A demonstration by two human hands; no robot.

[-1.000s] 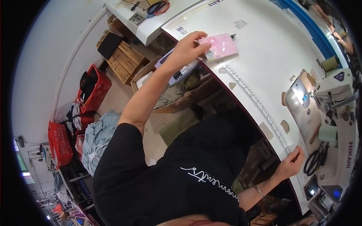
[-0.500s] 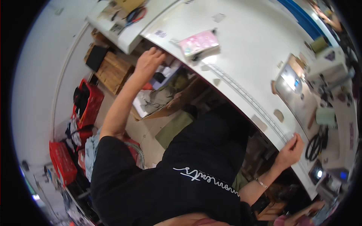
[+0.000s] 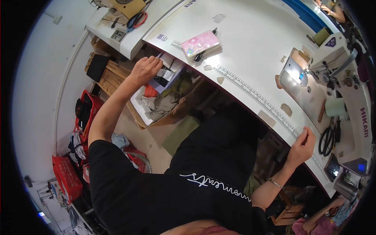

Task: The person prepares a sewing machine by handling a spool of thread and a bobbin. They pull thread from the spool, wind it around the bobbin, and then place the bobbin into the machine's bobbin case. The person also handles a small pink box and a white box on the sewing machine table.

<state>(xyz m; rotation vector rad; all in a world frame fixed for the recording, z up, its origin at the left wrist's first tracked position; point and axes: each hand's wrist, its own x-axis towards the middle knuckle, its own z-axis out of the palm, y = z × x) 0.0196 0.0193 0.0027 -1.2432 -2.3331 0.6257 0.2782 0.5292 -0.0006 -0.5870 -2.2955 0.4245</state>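
My left hand [image 3: 144,70] reaches out over an open box [image 3: 138,111] of cloth and small items under the white table's [image 3: 250,51] left edge. Its fingers are curled; a thin pale tip shows at the knuckles, and I cannot tell whether the hand holds it. A pink flowered pouch [image 3: 200,43] lies on the table just beyond, with a dark pen beside it. My right hand [image 3: 302,144] rests at the table's near edge by the printed ruler strip [image 3: 250,92], fingers pinched together, nothing visible in them.
A sewing machine [image 3: 333,58] stands at the right with black scissors [image 3: 327,139] and a pale green roll [image 3: 336,106] near it. Wooden crates [image 3: 107,74], red bags [image 3: 84,111] and a red crate [image 3: 66,178] crowd the floor at left. Another person's hand [image 3: 333,203] shows at the lower right.
My left hand let go of the pink pouch on the table and dropped to the box below the edge. My right hand stayed at the table's near edge.
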